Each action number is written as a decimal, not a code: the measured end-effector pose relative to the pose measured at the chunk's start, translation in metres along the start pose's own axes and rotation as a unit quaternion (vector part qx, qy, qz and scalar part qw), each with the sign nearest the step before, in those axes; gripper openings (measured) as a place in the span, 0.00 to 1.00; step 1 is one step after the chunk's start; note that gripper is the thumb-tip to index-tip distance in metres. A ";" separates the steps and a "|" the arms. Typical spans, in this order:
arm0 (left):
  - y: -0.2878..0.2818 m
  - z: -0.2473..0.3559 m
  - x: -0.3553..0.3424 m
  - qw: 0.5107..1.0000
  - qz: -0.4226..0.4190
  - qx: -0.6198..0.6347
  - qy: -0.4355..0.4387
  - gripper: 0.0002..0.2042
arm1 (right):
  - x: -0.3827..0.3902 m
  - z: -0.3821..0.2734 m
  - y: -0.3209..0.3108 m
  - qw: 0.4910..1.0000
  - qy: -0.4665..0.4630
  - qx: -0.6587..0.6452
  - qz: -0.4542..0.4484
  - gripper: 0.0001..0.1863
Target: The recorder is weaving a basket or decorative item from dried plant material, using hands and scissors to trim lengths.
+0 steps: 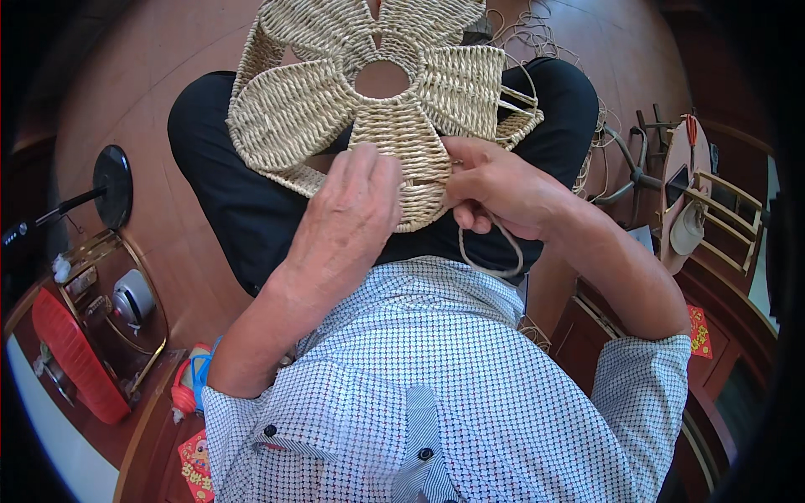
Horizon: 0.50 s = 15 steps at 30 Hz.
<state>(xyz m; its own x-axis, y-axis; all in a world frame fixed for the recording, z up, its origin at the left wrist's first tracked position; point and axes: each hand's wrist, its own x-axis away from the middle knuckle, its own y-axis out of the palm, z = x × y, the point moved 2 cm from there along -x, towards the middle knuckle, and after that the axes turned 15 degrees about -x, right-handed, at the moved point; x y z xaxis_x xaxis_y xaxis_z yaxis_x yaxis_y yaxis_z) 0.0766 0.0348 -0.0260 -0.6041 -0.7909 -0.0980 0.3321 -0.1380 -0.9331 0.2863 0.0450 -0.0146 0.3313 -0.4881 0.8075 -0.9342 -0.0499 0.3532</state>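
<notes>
A flower-shaped woven straw piece (pixel 289 109), with broad petals around a round central hole, rests across my lap. My left hand (pixel 356 197) grips the near petal (pixel 407 138) on its left side, fingers bent over the weave. At that petal's right edge, my right hand (pixel 503 189) has thumb and fingers pinched together on a straw cord (pixel 495 272). A loop of the cord hangs below the hand toward my shirt. My fingertips are partly hidden, so the exact point where the cord meets the weave does not show.
Tangled loose cord (pixel 537 33) lies on the floor beyond my right knee. Off to the right are a metal-legged stand (pixel 633 168) and a wooden rack (pixel 729 222). A round black base (pixel 113 186) and a gold-framed trolley (pixel 155 289) stand at the left.
</notes>
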 end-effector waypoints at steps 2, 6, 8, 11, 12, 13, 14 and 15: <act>-0.008 -0.006 0.004 1.000 0.017 -0.005 -0.009 0.07 | 0.014 -0.010 -0.001 0.999 -0.015 0.032 -0.016 0.29; -0.030 -0.028 0.019 0.996 0.045 -0.011 -0.083 0.05 | 0.034 -0.024 -0.011 0.977 -0.058 0.204 0.023 0.39; -0.040 -0.038 0.028 0.990 0.069 -0.025 -0.117 0.05 | 0.035 -0.025 -0.015 0.970 -0.070 0.232 0.008 0.39; -0.054 -0.053 0.043 0.975 0.074 -0.055 -0.203 0.05 | 0.029 -0.020 -0.019 0.968 -0.070 0.242 0.016 0.40; -0.057 -0.059 0.049 0.962 0.048 -0.066 -0.262 0.05 | 0.029 -0.019 -0.020 0.968 -0.094 0.233 -0.008 0.40; -0.060 -0.065 0.053 0.956 0.052 -0.093 -0.273 0.05 | 0.029 -0.018 -0.022 0.976 -0.076 0.206 0.000 0.41; -0.062 -0.071 0.057 0.956 0.052 -0.093 -0.273 0.05 | 0.030 -0.017 -0.024 0.982 -0.061 0.181 0.006 0.43; -0.064 -0.078 0.062 0.947 0.052 -0.103 -0.299 0.05 | 0.030 -0.017 -0.025 0.982 -0.058 0.180 0.008 0.43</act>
<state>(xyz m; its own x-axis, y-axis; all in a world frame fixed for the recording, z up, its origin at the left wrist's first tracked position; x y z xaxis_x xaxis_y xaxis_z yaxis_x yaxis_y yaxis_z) -0.0391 0.0412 0.0009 -0.0367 -0.9987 -0.0363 0.1806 0.0291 -0.9831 0.3221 0.0461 0.0083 0.3181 -0.5860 0.7452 -0.9325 -0.3352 0.1345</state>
